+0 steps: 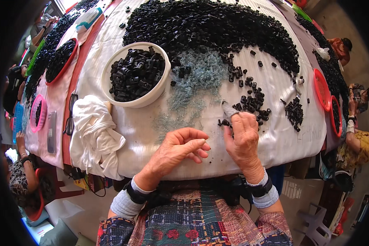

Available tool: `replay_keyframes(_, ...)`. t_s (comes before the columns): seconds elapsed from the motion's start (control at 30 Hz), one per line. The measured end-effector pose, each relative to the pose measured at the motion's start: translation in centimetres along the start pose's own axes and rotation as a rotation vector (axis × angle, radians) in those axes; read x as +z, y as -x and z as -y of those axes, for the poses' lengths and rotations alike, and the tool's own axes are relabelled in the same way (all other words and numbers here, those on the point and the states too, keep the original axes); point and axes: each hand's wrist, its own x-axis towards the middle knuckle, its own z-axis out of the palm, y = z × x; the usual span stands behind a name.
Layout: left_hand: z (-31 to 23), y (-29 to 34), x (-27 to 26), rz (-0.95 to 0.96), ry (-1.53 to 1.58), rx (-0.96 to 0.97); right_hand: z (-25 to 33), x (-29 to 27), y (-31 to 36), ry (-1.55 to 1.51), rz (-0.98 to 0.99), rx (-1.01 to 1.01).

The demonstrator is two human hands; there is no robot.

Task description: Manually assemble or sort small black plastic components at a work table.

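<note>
1. A round white bowl (135, 74) sits on the cloth-covered counter (274, 135), filled with small black plastic pieces.
2. Beyond it a broad heap of black parts (217, 28) spreads across the far side; a thin drift of pale blue wire springs (194, 82) lies between the heap and the hands.
3. The left hand (180, 149) is loosely curled, thumb and fingertips close together; whether it holds anything is too small to tell.
4. The right hand (244, 141) has its taped forefinger pressed down on a few loose black pieces (224, 122) at the near edge of a scattered patch (254, 102).
5. A crumpled white cloth (94, 127) lies left of the hands, glasses (71, 115) beside it.
6. Red and pink baskets (322, 88) of black parts stand at the sides, where other people sit.
</note>
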Motion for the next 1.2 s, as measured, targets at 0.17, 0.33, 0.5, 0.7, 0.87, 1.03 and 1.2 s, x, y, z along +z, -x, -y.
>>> replay_keyframes(0.17, 0.0, -0.1, 0.0, -0.013, 0.018, -0.002, 0.5, 0.4, -0.4, 0.031, 0.076, -0.115)
replay_keyframes(0.33, 0.3, -0.2, -0.1, 0.005, 0.027, 0.007, 0.4, 0.4, -0.2, 0.028, 0.071, -0.171)
replay_keyframes(0.5, 0.4, 0.0, -0.4, -0.011, 0.052, 0.035, 0.5, 0.9, -0.3, -0.076, 0.127, -0.231)
replay_keyframes(0.7, 0.3, -0.1, -0.1, -0.025, 0.025, 0.031, -1.4, -0.6, 0.7, -0.215, -0.021, 0.008)
replay_keyframes(0.87, 0.4, 0.0, 0.1, -0.044, 0.043, 0.031, -1.4, -0.9, 1.2, -0.182, -0.040, -0.059)
replay_keyframes(1.03, 0.4, 0.0, -0.1, -0.047, 0.041, 0.036, -1.3, -1.2, 1.5, -0.168, -0.037, -0.021)
replay_keyframes(1.2, 0.6, 0.0, -0.1, -0.042, 0.057, 0.041, -1.1, -1.6, 2.0, -0.161, 0.009, -0.039)
